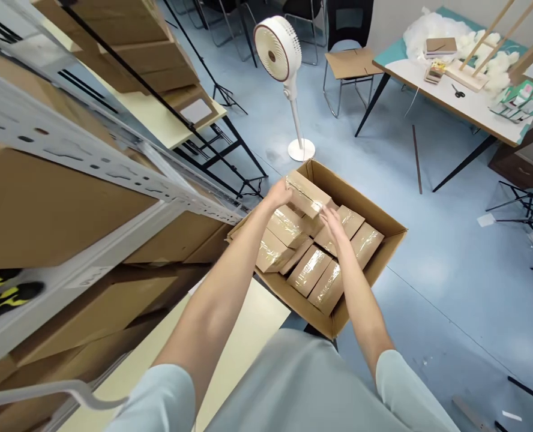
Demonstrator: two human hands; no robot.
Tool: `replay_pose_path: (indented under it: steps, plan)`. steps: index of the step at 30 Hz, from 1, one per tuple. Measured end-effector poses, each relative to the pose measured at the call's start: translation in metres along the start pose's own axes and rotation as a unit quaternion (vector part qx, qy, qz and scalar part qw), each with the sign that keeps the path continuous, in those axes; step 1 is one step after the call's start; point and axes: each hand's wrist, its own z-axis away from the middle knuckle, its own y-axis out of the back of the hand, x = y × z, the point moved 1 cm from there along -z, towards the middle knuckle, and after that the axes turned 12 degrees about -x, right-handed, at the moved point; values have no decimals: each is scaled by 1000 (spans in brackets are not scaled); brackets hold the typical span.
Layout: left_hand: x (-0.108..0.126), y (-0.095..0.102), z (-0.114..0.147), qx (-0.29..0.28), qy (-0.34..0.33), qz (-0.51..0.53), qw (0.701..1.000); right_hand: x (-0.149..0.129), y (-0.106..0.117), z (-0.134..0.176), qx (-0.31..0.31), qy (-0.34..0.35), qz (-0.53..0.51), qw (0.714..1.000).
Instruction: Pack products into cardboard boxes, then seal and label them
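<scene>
Between my two hands is a small brown cardboard box (309, 192) with clear tape across it, at the far side of a large open carton (368, 207). My left hand (279, 193) grips its left end, fingers closed on the edge. At its right end, my right hand (333, 221) has its fingers against the near corner. Several more taped small boxes (311, 270) lie packed below and nearer to me inside the carton. Some on the left sit tilted. The underside of the held box is hidden, so I cannot tell whether it rests on others.
Metal shelving (81, 153) loaded with cartons runs close along my left. A cream tabletop (243, 336) lies below my left arm. Beyond the carton stands a white fan (278, 51). Farther right, a table (428, 90) holds white stuffing, scissors and small items.
</scene>
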Motion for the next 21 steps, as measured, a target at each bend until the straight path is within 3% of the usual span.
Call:
replay_pose_path:
  steps: [3,6,14,18,21]
  plan:
    - [-15,20,29,19,40,27,999,-1,-9,-16,-10,-52,2,999]
    - [-37,21,95,42,16,67,997,7,-4,-5,-10,-56,17,998]
    - [-113,-34,321,106,127,147,975,59,13,94,-54,-57,13,997]
    - [-131,-43,419,171,197,159,952,82,-13,148,-115,-34,51,991]
    - [-131,-41,476,248,241,165,924,91,-49,179,-212,-55,96,971]
